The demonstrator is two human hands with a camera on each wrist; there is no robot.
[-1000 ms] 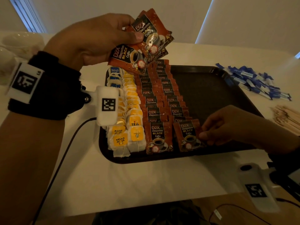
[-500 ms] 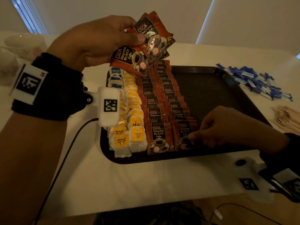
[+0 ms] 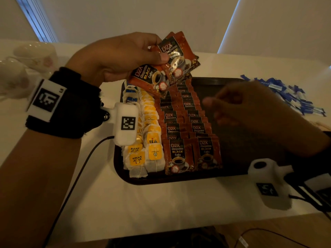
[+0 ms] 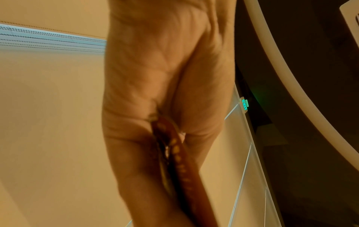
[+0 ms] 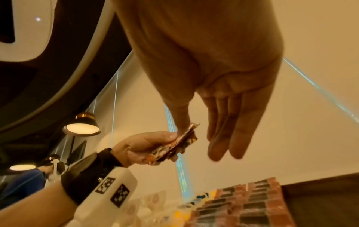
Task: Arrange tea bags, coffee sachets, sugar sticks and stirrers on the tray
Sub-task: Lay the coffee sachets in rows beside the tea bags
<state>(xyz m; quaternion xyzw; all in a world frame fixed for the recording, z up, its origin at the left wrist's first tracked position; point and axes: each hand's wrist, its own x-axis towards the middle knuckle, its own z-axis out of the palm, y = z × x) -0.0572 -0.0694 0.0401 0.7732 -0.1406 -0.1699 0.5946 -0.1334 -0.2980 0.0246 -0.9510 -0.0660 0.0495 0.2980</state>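
This looks like a hotel or café-style hospitality space. A white desk (image 3: 143, 203) carries a dark serving tray (image 3: 179, 179) and white teacups (image 3: 34, 56), while copper pendant lamps (image 5: 82, 125) hang overhead and a green exit sign (image 4: 244, 106) glows beside glass wall panels (image 4: 250, 184).

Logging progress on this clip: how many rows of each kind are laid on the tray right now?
Tea bags: 2 rows
Coffee sachets: 2 rows
Sugar sticks: 0 rows, heaped on the table
Stirrers: 0 rows seen
Total: 4 rows on the tray
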